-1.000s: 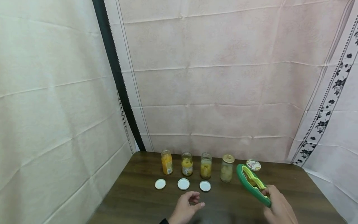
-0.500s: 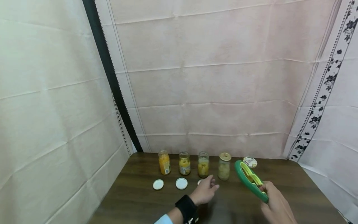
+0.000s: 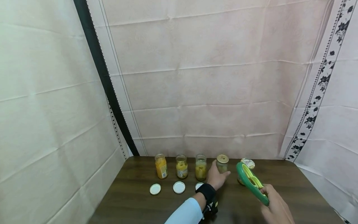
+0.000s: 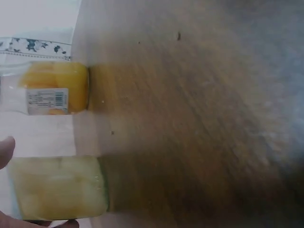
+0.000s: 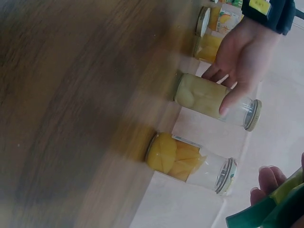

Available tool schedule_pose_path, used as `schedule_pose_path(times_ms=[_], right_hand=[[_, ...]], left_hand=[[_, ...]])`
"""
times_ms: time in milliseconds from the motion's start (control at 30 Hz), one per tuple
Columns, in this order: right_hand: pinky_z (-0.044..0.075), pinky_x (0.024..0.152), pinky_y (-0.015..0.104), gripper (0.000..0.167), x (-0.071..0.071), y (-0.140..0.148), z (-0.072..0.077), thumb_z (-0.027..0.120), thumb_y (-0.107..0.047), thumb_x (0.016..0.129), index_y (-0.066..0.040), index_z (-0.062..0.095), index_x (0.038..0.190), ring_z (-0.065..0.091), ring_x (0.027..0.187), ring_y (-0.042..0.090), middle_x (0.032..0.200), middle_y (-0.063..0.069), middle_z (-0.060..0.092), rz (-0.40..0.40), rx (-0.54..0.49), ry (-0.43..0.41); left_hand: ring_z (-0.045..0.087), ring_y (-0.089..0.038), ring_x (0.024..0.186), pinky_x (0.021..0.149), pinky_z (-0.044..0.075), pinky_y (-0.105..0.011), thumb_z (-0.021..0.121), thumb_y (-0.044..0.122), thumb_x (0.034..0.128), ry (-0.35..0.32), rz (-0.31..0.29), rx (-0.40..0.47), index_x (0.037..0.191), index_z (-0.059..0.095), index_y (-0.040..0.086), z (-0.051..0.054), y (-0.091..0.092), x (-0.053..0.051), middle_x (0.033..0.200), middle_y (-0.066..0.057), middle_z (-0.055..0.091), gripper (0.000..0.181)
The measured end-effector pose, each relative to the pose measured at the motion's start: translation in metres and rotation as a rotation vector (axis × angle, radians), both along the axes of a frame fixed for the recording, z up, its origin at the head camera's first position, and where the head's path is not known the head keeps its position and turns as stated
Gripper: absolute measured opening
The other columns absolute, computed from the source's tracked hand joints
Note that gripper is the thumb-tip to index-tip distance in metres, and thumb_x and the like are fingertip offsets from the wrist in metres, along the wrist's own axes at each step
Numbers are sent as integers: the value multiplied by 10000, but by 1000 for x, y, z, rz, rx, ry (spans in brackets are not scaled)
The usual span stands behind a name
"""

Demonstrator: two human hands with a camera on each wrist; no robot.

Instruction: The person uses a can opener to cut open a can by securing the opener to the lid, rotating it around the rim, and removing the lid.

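Observation:
My left hand (image 3: 216,179) is at the glass jar with the gold lid (image 3: 222,159), which stands upright. In the right wrist view the thumb and fingers of the left hand (image 5: 247,57) go round this jar of pale fruit (image 5: 202,97). The left wrist view shows the pale jar (image 4: 59,187) between thumb and fingers. My right hand (image 3: 277,203) grips a green jar opener (image 3: 251,183) with a light green inner edge, held above the table. Behind the opener stands a jar of yellow-orange fruit (image 5: 175,159), its patterned lid (image 3: 248,163) on.
Left of the gold-lidded jar stand three lidless jars: an orange one (image 3: 161,166), a yellow one (image 3: 181,166) and another yellow one (image 3: 200,167). Loose lids lie before them: a left lid (image 3: 155,189), a middle lid (image 3: 179,187) and one partly hidden (image 3: 199,186). Cloth (image 3: 195,93) hangs behind the table.
My left hand has moved forward and right, from in front of the loose lids to the gold-lidded jar. The right hand still holds the jar opener in nearly the same place.

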State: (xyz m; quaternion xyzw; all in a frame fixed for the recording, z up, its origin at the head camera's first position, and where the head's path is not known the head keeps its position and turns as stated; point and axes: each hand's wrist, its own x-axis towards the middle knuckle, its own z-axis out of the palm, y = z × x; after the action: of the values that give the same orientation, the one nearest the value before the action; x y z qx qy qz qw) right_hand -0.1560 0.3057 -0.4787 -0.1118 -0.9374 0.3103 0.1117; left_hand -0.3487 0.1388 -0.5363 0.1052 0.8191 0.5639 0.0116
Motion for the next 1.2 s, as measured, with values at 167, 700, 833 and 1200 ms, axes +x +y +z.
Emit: schedule_pose_path(times_ms=[167,700,833,1200], right_hand=[[463,749,348,371,1,-2,-1,661,0,859,-106,553,1197,592,962,242,1208,157,677,15,23,24],[441,721,294,440,0,-13,-7,670,63,741,-126,601,1132,579,921,198,1155,104,694,40,107,184],[444,731,323,413,-3,-12,-3,675,49,767,-103,595,1142,573,933,214,1171,123,688,56,101,127],[438,742,324,406,-10,-11,2,652,51,780,-78,588,1160,550,920,204,1151,104,665,93,88,51]], left_hand=[[597,-367,1383,1124,517,-582,853,317,935,-5,-8,33,1563,483,109,-2,2,-3,1487,-128,631,757],[600,-326,1404,1152,505,-562,899,359,884,-12,-37,18,1521,542,146,-5,-3,0,1497,-80,644,761],[542,-334,1477,1200,469,-561,897,373,884,-28,-72,12,1582,488,121,-3,-8,11,1586,-95,577,847],[492,-327,1517,1224,439,-573,888,360,896,-69,-177,93,1605,449,121,7,-42,45,1608,-95,540,868]])
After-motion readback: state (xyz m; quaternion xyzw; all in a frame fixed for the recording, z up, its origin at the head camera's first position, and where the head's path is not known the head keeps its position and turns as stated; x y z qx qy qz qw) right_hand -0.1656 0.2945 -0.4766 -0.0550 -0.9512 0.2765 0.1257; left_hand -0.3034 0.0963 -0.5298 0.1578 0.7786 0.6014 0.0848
